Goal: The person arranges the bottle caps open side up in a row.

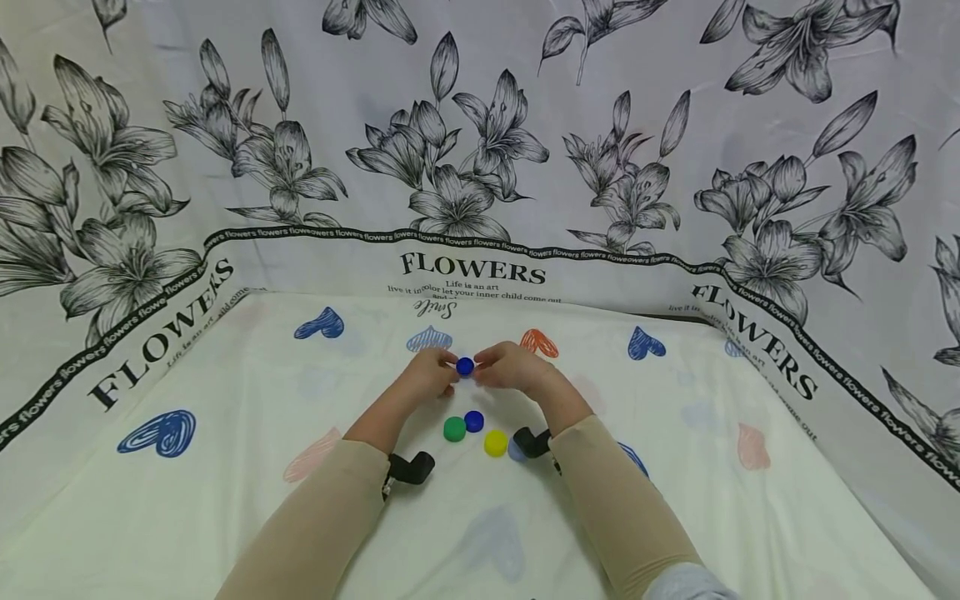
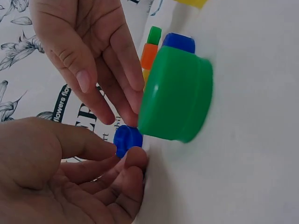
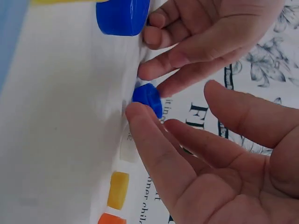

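Observation:
A small blue bottle cap (image 1: pixel 465 366) is between the fingertips of both hands, just over the cloth. My left hand (image 1: pixel 429 374) pinches it from the left, with thumb and finger at either side in the left wrist view. From the right comes my right hand (image 1: pixel 519 368), its fingers fairly straight; the index fingertip overlaps the cap's edge in the right wrist view. Nearer to me lie a green cap (image 1: pixel 454 429), a second blue cap (image 1: pixel 473 421) and a yellow cap (image 1: pixel 496 443), between the forearms.
Behind the right hand, a row of small pieces shows in the wrist views: green (image 2: pixel 154 35), orange (image 2: pixel 149 56) and yellow (image 3: pixel 118 190). A white cloth (image 1: pixel 225 517) with heart prints covers the table. A flower-printed curtain (image 1: pixel 480 208) closes the back and sides.

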The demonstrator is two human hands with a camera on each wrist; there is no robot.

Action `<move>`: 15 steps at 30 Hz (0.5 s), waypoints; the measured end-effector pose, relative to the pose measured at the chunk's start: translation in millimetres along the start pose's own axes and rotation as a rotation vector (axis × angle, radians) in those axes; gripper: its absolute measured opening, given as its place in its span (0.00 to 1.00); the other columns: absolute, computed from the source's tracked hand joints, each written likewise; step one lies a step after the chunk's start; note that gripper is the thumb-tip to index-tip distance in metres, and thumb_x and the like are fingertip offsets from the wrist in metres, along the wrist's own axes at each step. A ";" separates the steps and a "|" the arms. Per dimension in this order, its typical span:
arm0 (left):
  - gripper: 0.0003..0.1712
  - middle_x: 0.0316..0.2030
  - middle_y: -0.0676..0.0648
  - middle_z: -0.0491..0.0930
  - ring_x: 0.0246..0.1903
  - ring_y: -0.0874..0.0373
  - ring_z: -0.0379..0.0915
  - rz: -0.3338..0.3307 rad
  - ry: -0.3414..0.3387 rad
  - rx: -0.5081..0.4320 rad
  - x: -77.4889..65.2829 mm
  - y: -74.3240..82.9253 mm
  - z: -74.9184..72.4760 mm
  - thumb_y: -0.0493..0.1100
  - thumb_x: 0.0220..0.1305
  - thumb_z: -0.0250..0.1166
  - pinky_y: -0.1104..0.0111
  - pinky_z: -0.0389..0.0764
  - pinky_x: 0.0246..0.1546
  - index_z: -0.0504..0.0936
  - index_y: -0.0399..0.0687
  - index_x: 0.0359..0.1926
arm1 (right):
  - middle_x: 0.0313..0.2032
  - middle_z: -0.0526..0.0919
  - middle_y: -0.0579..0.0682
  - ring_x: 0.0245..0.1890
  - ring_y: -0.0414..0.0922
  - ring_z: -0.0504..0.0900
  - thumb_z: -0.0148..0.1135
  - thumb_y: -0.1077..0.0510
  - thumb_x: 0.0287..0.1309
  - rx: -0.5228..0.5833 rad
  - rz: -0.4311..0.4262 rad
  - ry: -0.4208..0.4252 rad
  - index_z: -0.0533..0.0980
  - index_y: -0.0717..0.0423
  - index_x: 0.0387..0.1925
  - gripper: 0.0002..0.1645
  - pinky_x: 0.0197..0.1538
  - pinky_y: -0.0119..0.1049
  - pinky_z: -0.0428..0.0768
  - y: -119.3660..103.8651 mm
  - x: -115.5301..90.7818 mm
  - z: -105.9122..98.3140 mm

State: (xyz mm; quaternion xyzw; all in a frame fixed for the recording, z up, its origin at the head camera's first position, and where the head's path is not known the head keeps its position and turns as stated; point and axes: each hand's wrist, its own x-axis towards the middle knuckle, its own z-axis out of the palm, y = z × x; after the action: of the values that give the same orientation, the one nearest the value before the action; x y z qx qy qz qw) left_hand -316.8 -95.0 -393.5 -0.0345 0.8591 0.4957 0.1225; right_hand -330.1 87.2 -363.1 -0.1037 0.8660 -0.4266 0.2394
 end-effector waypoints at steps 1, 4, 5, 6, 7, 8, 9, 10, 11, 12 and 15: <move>0.22 0.42 0.41 0.79 0.31 0.54 0.76 -0.007 -0.021 0.024 0.5 -0.4 -0.1 0.34 0.71 0.61 0.69 0.77 0.34 0.75 0.36 0.64 | 0.50 0.85 0.49 0.53 0.48 0.81 0.66 0.59 0.66 -0.008 -0.002 -0.015 0.75 0.57 0.67 0.28 0.64 0.51 0.74 0.4 -0.1 0.2; 0.25 0.46 0.40 0.78 0.32 0.54 0.76 -0.009 -0.061 0.062 0.7 -1.1 -0.6 0.34 0.71 0.59 0.69 0.77 0.34 0.73 0.35 0.68 | 0.51 0.84 0.48 0.54 0.48 0.81 0.66 0.59 0.66 -0.017 0.001 -0.046 0.73 0.56 0.70 0.32 0.65 0.51 0.73 1.4 -0.1 0.8; 0.26 0.48 0.39 0.77 0.32 0.53 0.76 -0.005 -0.067 0.068 0.3 -0.9 -0.9 0.33 0.71 0.58 0.69 0.77 0.34 0.72 0.35 0.69 | 0.52 0.84 0.48 0.55 0.48 0.80 0.66 0.59 0.66 -0.013 0.001 -0.052 0.72 0.55 0.71 0.32 0.65 0.51 0.73 1.8 0.0 0.9; 0.27 0.50 0.39 0.77 0.33 0.53 0.76 -0.002 -0.071 0.072 0.2 -0.9 -1.0 0.33 0.71 0.58 0.69 0.77 0.34 0.71 0.35 0.70 | 0.53 0.84 0.48 0.55 0.48 0.80 0.66 0.59 0.66 -0.002 0.003 -0.055 0.71 0.55 0.71 0.33 0.65 0.51 0.73 2.0 0.2 1.1; 0.28 0.53 0.38 0.76 0.33 0.53 0.76 0.002 -0.075 0.072 0.0 -0.8 -1.1 0.33 0.71 0.57 0.69 0.77 0.34 0.70 0.35 0.70 | 0.54 0.84 0.49 0.56 0.48 0.80 0.66 0.59 0.66 0.007 0.001 -0.059 0.71 0.55 0.71 0.33 0.66 0.51 0.73 2.2 0.1 1.1; 0.28 0.55 0.38 0.75 0.33 0.53 0.76 0.004 -0.077 0.067 0.0 -0.7 -1.1 0.32 0.71 0.57 0.69 0.77 0.34 0.69 0.34 0.71 | 0.55 0.84 0.49 0.57 0.49 0.80 0.66 0.59 0.66 0.010 -0.002 -0.062 0.71 0.54 0.72 0.33 0.66 0.51 0.72 2.4 0.0 1.1; 0.29 0.57 0.37 0.75 0.34 0.53 0.76 0.008 -0.080 0.062 0.0 -0.8 -1.1 0.32 0.72 0.57 0.69 0.78 0.34 0.68 0.34 0.72 | 0.55 0.83 0.49 0.57 0.49 0.80 0.66 0.59 0.67 0.013 -0.005 -0.067 0.70 0.54 0.72 0.33 0.66 0.52 0.72 2.8 -0.2 1.0; 0.29 0.59 0.37 0.75 0.34 0.53 0.76 0.011 -0.082 0.057 0.3 -0.9 -1.0 0.32 0.72 0.57 0.70 0.78 0.34 0.67 0.34 0.72 | 0.57 0.83 0.50 0.58 0.49 0.79 0.65 0.60 0.67 0.021 -0.008 -0.073 0.70 0.55 0.72 0.33 0.66 0.52 0.72 2.9 -0.6 0.8; 0.30 0.60 0.37 0.74 0.34 0.53 0.76 0.010 -0.085 0.050 0.3 -0.8 -1.1 0.32 0.72 0.56 0.69 0.78 0.34 0.66 0.34 0.73 | 0.58 0.82 0.51 0.59 0.50 0.79 0.65 0.60 0.67 0.026 -0.016 -0.083 0.70 0.56 0.72 0.33 0.66 0.52 0.72 3.1 -1.0 0.4; 0.30 0.61 0.36 0.74 0.34 0.53 0.76 0.014 -0.087 0.049 0.3 -0.9 -1.2 0.31 0.72 0.56 0.69 0.78 0.34 0.66 0.34 0.73 | 0.59 0.82 0.52 0.59 0.50 0.79 0.65 0.60 0.67 0.026 -0.021 -0.092 0.70 0.56 0.72 0.33 0.67 0.52 0.71 3.3 -1.7 -0.3; 0.30 0.61 0.36 0.74 0.34 0.53 0.77 0.023 -0.089 0.072 -0.6 -0.4 -2.9 0.33 0.72 0.57 0.68 0.79 0.36 0.66 0.35 0.73 | 0.61 0.81 0.54 0.59 0.49 0.79 0.63 0.61 0.67 0.005 -0.038 -0.114 0.70 0.58 0.72 0.33 0.66 0.50 0.72 4.1 -4.7 -4.0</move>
State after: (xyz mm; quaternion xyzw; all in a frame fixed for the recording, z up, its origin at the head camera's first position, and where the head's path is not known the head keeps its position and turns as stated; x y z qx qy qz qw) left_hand -316.6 -97.8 -392.3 0.0021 0.8704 0.4670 0.1558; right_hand -328.0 94.3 -362.8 -0.1437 0.8478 -0.4266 0.2804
